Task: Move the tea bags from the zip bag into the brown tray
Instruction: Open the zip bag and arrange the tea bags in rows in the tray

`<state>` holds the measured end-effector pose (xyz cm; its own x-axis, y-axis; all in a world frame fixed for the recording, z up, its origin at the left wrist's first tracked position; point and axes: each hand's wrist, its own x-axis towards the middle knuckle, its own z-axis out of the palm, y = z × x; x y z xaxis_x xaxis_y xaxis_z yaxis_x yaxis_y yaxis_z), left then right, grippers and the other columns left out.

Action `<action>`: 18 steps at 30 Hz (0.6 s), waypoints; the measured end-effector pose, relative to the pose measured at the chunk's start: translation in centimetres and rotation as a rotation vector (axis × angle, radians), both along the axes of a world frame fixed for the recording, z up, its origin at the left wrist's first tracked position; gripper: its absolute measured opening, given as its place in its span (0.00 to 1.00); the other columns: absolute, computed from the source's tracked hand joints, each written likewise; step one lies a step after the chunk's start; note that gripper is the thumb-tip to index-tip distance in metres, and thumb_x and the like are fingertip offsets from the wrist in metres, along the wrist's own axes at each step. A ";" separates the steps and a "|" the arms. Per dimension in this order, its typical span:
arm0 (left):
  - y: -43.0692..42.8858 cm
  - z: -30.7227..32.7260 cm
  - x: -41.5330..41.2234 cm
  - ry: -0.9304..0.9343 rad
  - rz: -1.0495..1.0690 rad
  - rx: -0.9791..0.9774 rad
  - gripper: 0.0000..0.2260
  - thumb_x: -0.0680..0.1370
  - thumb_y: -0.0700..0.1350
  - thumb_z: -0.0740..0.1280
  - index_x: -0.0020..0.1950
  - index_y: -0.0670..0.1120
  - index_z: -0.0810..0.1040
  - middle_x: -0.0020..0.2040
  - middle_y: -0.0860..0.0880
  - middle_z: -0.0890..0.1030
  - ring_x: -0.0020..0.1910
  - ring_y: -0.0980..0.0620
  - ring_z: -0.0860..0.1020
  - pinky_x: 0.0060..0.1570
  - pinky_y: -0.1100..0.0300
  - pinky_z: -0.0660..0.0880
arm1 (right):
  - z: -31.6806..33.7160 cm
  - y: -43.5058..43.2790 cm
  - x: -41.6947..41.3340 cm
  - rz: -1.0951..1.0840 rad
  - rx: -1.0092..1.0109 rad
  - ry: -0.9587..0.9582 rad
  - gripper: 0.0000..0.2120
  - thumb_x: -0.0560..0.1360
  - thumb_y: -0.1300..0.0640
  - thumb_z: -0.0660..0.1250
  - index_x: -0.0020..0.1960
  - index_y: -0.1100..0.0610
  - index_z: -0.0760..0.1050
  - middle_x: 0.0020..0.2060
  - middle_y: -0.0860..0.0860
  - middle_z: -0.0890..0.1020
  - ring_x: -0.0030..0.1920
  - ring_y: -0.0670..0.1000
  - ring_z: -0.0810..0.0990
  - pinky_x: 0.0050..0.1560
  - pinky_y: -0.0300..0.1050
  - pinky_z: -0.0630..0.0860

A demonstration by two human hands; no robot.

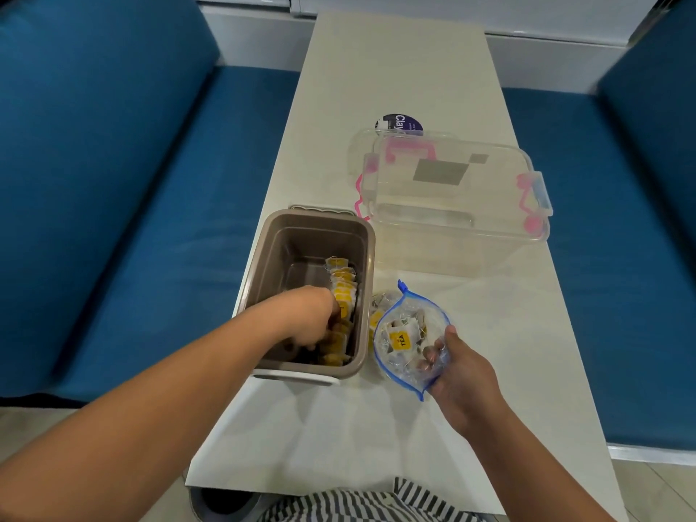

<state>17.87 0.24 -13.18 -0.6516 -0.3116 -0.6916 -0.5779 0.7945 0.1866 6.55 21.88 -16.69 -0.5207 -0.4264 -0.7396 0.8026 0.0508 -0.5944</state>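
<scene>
Tea bags (401, 339) labelled "TEA": right fingers (451, 334) grip their zip bag (433, 318), left fingers (333, 314) pinch some in brown tray (320, 235).

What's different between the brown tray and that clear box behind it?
The brown tray is opaque; the clear box is see-through with pink clips. The brown tray holds a row of tea bags along its right wall, with the left hand reaching in; the clear box shows no tea bags. The brown tray sits nearer the person, the clear box farther back and to the right. Both are rectangular containers on the white table.
</scene>
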 end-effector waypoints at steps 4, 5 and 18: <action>0.2 -0.7 -0.4 -0.005 0.057 0.015 0.09 0.76 0.40 0.71 0.56 0.46 0.81 0.44 0.46 0.84 0.42 0.47 0.84 0.47 0.50 0.83 | 0.1 0.1 -0.1 -0.024 -0.002 -0.011 0.11 0.85 0.52 0.62 0.50 0.59 0.76 0.34 0.51 0.77 0.31 0.47 0.80 0.52 0.50 0.78; 0.3 -0.8 -0.5 -0.015 0.058 0.011 0.09 0.76 0.40 0.71 0.55 0.45 0.81 0.45 0.46 0.84 0.42 0.47 0.84 0.47 0.50 0.83 | 0.3 0.0 0.0 -0.031 0.001 -0.013 0.11 0.85 0.53 0.61 0.51 0.60 0.76 0.32 0.50 0.79 0.30 0.47 0.81 0.53 0.51 0.79; -0.9 1.1 1.1 0.268 0.266 0.048 0.08 0.78 0.44 0.70 0.56 0.53 0.83 0.51 0.52 0.83 0.48 0.52 0.81 0.52 0.57 0.80 | 0.4 0.5 0.1 -0.023 -0.033 0.000 0.18 0.86 0.52 0.60 0.60 0.68 0.76 0.39 0.53 0.80 0.40 0.51 0.85 0.68 0.62 0.75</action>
<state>18.93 -0.71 -12.11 -0.7121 -0.4652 -0.5258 -0.6883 0.6102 0.3923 6.69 22.36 -16.32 -0.5305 -0.4383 -0.7256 0.8035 0.0128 -0.5952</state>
